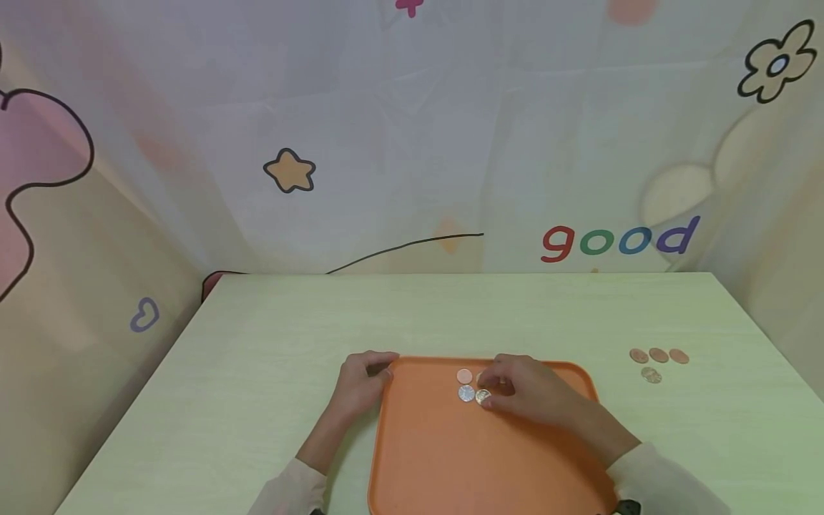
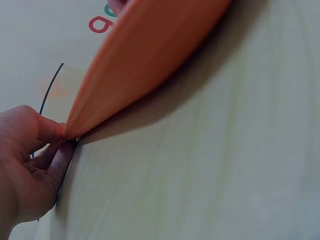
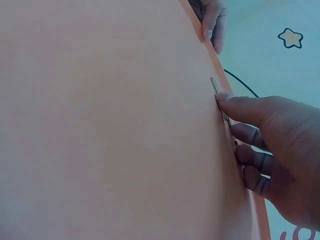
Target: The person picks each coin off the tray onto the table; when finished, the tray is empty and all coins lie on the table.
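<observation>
An orange tray (image 1: 438, 458) with a raised rim lies on the table. My left hand (image 1: 362, 383) grips its far left corner, thumb at the rim and fingers outside; the left wrist view shows this hand (image 2: 30, 160) pinching the corner. Inside the tray, near the far rim, my right hand (image 1: 528, 386) has a gold-coloured coin (image 1: 482, 395) between its thumb and bent fingers. Another coin behind it is mostly hidden by the fingertips. Just left of them lie a copper-coloured coin (image 1: 464, 376) and a silver coin (image 1: 466, 393), flat on the tray.
Right of the tray, on the pale table (image 1: 283, 322), are three copper-coloured coins in a row, the middle one (image 1: 658, 355) among them. Small gold-coloured coins (image 1: 653, 376) overlap in front of that row. A printed cloth (image 1: 399, 143) hangs behind the table.
</observation>
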### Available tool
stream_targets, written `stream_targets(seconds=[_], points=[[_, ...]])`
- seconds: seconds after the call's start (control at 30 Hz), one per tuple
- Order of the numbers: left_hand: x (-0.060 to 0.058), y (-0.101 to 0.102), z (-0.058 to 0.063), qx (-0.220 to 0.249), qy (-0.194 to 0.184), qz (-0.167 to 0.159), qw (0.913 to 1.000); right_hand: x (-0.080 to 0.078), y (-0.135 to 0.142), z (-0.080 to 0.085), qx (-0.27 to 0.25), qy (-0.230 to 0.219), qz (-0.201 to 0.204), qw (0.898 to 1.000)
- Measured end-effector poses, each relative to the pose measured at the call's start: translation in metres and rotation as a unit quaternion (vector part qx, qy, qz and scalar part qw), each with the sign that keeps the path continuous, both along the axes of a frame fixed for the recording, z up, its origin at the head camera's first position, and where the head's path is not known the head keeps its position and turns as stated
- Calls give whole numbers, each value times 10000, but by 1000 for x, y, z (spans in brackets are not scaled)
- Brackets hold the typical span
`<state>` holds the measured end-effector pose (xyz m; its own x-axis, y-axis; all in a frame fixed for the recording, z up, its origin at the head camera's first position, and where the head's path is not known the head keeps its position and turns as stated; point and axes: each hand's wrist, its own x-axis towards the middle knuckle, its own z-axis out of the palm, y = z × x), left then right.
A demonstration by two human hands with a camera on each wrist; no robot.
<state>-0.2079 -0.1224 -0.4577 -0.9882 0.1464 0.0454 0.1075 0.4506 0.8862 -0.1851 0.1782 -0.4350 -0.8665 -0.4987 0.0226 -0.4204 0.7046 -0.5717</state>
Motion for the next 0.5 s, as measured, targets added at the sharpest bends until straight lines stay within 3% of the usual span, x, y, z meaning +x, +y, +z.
stream_targets(seconds=[0.5], points=[[0,1,0,71,-13,10,10000,0,1,-2,-106,-43,136,9998]])
